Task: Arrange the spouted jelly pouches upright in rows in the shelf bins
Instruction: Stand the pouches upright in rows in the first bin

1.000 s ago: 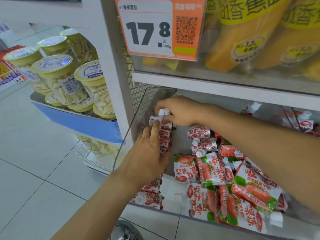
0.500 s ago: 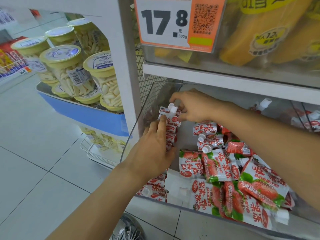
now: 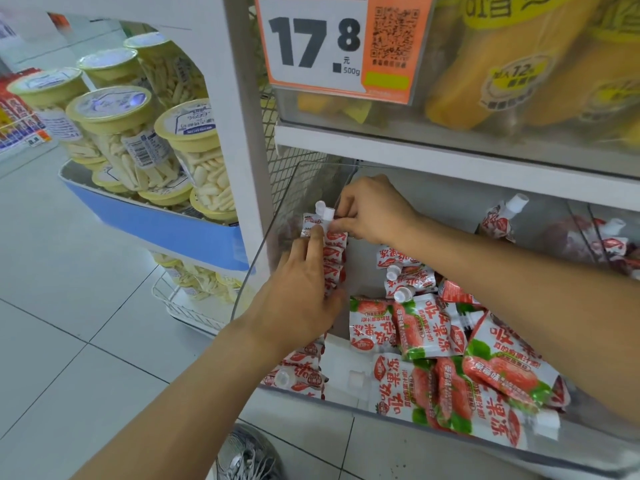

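Both hands are on the upright row at the bin's left wall. Left hand (image 3: 304, 299) lies flat, fingers straight, pressed against the row of jelly pouches (image 3: 334, 258). Right hand (image 3: 370, 211) pinches the far pouch (image 3: 313, 221) near its white cap. Compared with a second ago, grip and contact look the same; mostly the view has shifted, and the row reads slightly tighter against the wall. My read: this row is being squared up, not extended yet.

Clear shelf bin (image 3: 277, 237): one standing row far-left, a few pouches lying flat at the near-left corner, and a loose pile (image 3: 450, 358) lying flat across the middle and right, still to be stood up. Next bin to the right (image 3: 585, 230) holds more pouches, one upright (image 3: 498, 220). Upper shelf has yellow bags (image 3: 519, 64) behind an orange price tag (image 3: 343, 46). Tubs of white snacks (image 3: 138, 133) sit on a stand further left.
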Available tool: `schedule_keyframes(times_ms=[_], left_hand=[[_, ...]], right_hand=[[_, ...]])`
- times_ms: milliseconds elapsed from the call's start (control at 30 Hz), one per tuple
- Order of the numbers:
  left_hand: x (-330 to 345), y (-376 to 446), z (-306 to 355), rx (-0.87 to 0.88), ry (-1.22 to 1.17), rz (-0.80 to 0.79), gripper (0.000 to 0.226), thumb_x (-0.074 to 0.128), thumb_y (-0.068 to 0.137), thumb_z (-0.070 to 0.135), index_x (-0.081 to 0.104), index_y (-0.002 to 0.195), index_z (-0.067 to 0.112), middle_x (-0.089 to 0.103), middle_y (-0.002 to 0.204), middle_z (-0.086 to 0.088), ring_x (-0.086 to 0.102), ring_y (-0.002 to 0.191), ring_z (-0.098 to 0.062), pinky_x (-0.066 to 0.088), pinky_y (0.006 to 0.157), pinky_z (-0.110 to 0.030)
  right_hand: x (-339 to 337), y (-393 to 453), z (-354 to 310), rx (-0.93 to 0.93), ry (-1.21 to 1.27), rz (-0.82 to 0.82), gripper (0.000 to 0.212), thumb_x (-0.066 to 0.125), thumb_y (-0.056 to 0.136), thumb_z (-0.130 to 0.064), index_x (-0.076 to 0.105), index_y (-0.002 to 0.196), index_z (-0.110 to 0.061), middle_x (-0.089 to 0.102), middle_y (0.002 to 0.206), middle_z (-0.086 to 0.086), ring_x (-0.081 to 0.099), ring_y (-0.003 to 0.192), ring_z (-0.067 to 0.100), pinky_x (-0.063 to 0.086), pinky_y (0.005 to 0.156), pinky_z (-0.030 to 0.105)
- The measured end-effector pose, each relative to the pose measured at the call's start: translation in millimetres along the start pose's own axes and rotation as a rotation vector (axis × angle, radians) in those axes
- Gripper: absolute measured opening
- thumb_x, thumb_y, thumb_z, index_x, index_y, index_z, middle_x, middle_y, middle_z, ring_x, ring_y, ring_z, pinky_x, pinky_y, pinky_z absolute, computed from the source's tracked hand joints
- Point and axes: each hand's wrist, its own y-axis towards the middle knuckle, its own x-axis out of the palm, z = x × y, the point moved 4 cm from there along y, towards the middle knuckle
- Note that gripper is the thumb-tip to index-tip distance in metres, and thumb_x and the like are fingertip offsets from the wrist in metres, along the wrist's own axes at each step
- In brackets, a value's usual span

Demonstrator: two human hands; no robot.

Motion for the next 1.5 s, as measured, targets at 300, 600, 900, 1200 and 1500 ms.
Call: schedule_keyframes(times_ms=[300,600,900,1200,1500], left_hand=[[-13.5,-3.6,8.3,-0.002,0.068,0.001,0.092,0.060,0.088,0.041,0.003,0.153,0.009,0.029,0.147,-0.014,0.035,0.132,-0.031,0.037,0.105,-0.040],[1.0,-47.0,78.9,0.338,-0.086,-0.266,0.034,0.073,0.080,0.040,0.065,0.107,0.021,0.064,0.098,0.009,0.057,0.083,-0.004,0.043,0.069,-0.016],[31.6,-30.0,62.7,0.069,0.230,-0.671,0.049,0.072,0.080,0.046,0.058,0.109,0.011,0.061,0.106,0.000,0.060,0.097,-0.020,0.048,0.070,-0.026],[24.2,-27.9,64.8,0.066,0.312,-0.588,0.030,0.067,0.086,0.040,0.060,0.094,0.012,0.057,0.084,0.001,0.059,0.080,-0.018,0.047,0.069,-0.028],[-18.9,-50.9,53.9,0.156,0.062,-0.165,0.007,0.066,0.087,0.031,0.060,0.089,0.029,0.063,0.079,0.010,0.055,0.068,-0.008,0.043,0.059,-0.024]], right_hand=[[-56.3,-43.0,-21.8,0.127,0.006,-0.226,0.047,0.072,0.089,-0.030,0.055,0.130,-0.015,0.068,0.114,-0.001,0.067,0.095,0.014,0.051,0.082,0.023],[-81.8,-191.8,-2.2,0.049,-0.191,-0.287,0.090,0.083,0.063,-0.062,0.036,0.138,-0.050,0.032,0.135,-0.019,0.035,0.126,0.003,0.037,0.110,0.032],[-71.5,-214.1,10.4,0.119,-0.445,-0.446,0.098,0.089,0.054,-0.058,0.043,0.138,-0.040,0.009,0.143,-0.012,0.015,0.138,0.019,0.048,0.101,0.047],[-75.2,-214.7,18.4,0.072,-0.417,-0.395,0.096,0.084,0.063,-0.059,0.034,0.143,-0.047,0.010,0.148,-0.015,0.016,0.139,0.012,0.039,0.105,0.042],[-82.9,-216.2,14.8,0.153,-0.357,-0.329,0.103,0.082,0.067,-0.058,0.026,0.151,-0.039,0.014,0.152,-0.006,0.022,0.141,0.018,0.041,0.111,0.040]])
